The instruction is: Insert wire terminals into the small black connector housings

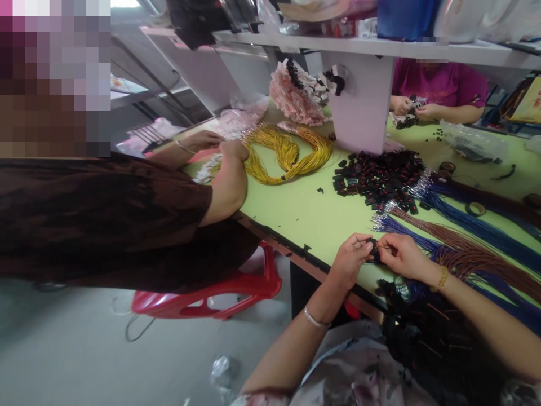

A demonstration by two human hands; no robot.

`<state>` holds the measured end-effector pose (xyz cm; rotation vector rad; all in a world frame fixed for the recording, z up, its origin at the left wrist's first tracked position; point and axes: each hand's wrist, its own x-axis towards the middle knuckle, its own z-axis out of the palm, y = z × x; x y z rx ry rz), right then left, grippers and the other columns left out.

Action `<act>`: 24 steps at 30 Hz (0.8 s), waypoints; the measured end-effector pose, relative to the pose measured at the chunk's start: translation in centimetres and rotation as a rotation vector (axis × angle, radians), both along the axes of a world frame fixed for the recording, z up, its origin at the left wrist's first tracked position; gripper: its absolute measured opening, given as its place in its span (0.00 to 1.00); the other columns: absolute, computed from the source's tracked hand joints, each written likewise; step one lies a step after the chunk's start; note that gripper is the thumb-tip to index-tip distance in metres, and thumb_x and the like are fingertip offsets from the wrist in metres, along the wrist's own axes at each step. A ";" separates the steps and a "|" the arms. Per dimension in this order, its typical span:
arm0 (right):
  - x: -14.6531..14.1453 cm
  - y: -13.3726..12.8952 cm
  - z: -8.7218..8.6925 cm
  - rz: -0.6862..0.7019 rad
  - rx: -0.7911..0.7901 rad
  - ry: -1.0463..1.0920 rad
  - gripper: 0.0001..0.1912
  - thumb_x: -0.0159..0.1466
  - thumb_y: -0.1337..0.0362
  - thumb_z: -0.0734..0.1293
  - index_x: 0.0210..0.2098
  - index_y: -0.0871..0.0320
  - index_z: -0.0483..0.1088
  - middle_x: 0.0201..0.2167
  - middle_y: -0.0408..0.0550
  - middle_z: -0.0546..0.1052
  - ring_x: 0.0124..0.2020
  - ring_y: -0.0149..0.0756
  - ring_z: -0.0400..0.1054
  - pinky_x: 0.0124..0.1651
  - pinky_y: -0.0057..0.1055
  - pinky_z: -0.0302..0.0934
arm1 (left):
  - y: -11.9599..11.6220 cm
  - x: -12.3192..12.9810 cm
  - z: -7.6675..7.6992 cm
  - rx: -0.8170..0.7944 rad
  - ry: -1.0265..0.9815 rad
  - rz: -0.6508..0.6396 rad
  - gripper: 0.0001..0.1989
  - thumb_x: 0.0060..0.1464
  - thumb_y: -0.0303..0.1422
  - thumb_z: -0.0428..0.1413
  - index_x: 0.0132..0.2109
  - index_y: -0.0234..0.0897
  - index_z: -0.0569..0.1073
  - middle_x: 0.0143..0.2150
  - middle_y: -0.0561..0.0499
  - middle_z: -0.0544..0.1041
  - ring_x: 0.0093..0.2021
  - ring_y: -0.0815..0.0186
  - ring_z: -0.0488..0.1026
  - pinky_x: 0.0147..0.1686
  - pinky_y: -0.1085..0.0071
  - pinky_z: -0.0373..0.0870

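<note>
Near the front edge of the green table, my left hand [351, 256] is closed on a small black plastic connector housing [373, 250]. My right hand [399, 255] meets it from the right, its thumb and fingers pinched; what lies between them is too small to make out. Just beyond my hands spread bundles of blue wires [412, 237] and brown wires [443, 231] with bare metal tips. A heap of loose black housings [380, 175] lies farther back. More black pieces with wires [435, 338] are piled by my lap.
On the left, a co-worker's arm [230, 183] reaches over yellow wire bundles [291, 163]. Another person in a purple shirt [439, 90] works across the table. A shelf post [359, 101] rises from the tabletop. Tape rolls [475, 209] lie right; a red stool [207, 299] stands below left.
</note>
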<state>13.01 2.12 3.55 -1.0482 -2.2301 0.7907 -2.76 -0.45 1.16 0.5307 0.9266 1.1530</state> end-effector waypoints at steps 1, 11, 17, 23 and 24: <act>0.0 -0.1 -0.1 0.002 -0.003 -0.001 0.07 0.57 0.70 0.61 0.23 0.58 0.63 0.19 0.40 0.64 0.22 0.27 0.56 0.27 0.24 0.49 | 0.0 0.0 0.0 -0.002 0.003 0.005 0.18 0.36 0.33 0.67 0.36 0.32 0.73 0.30 0.52 0.74 0.27 0.74 0.69 0.29 0.76 0.65; 1.9 3.3 0.3 -0.109 -0.106 -0.031 0.10 0.62 0.63 0.59 0.28 0.59 0.68 0.24 0.43 0.72 0.26 0.29 0.62 0.30 0.24 0.53 | -0.2 0.0 -0.4 0.004 0.084 -0.027 0.18 0.39 0.34 0.66 0.38 0.32 0.73 0.30 0.50 0.75 0.30 0.71 0.70 0.32 0.73 0.66; 3.2 7.7 -0.8 -0.372 -0.087 -0.490 0.07 0.58 0.61 0.65 0.27 0.57 0.70 0.26 0.45 0.75 0.26 0.32 0.63 0.29 0.27 0.49 | 0.2 -0.2 -0.4 -0.009 0.061 -0.042 0.18 0.39 0.34 0.67 0.38 0.32 0.73 0.31 0.50 0.75 0.31 0.71 0.71 0.33 0.73 0.66; 4.1 7.2 -1.3 -0.276 0.005 -0.390 0.07 0.60 0.63 0.62 0.27 0.58 0.67 0.24 0.45 0.72 0.24 0.30 0.60 0.28 0.27 0.47 | 0.2 -0.5 -0.5 -0.008 0.048 -0.041 0.18 0.39 0.34 0.67 0.38 0.32 0.73 0.31 0.49 0.75 0.31 0.71 0.71 0.33 0.73 0.67; 4.1 7.0 -1.3 -0.270 0.022 -0.349 0.07 0.61 0.64 0.61 0.28 0.58 0.67 0.23 0.44 0.72 0.24 0.30 0.59 0.28 0.27 0.47 | 0.2 -0.5 -0.5 -0.006 0.043 -0.039 0.18 0.39 0.34 0.66 0.38 0.32 0.73 0.31 0.49 0.75 0.31 0.70 0.71 0.33 0.73 0.67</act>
